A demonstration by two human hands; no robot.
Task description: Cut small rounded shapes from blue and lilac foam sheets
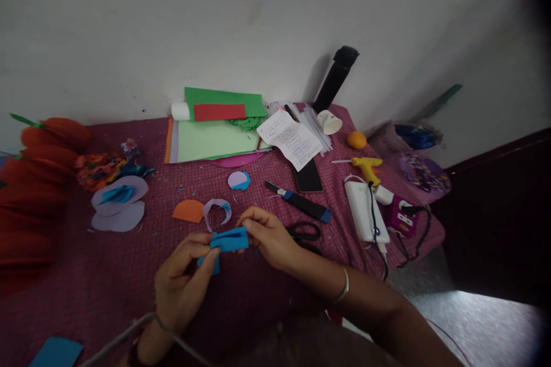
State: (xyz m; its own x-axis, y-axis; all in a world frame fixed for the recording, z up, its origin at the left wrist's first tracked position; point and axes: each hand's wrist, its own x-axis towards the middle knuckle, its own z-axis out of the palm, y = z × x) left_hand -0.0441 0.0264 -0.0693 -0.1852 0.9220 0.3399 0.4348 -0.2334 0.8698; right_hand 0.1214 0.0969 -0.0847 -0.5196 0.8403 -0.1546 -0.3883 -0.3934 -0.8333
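Between my two hands is a folded strip of blue paper (pixel 231 240), raised above the cloth. My left hand (pixel 185 272) pinches its left end between thumb and fingers. The right end is pinched by my right hand (pixel 269 236), which wears a bangle at the wrist. Another blue paper piece (pixel 213 265) shows below the strip, partly hidden by my left fingers. Just beyond the hands lie a curled lilac paper ring (pixel 209 213) with some blue on it and an orange half-round paper (pixel 188 211). Black-handled scissors (pixel 306 231) lie beside my right hand, partly covered.
A utility knife (pixel 301 203), a phone (pixel 309 176), a yellow glue gun (pixel 367 168) and a white power bank (pixel 365 211) lie to the right. Coloured paper sheets (pixel 215 140) are stacked at the wall. Red-orange paper pumpkins (pixel 38 183) stand left. A cable crosses my left wrist.
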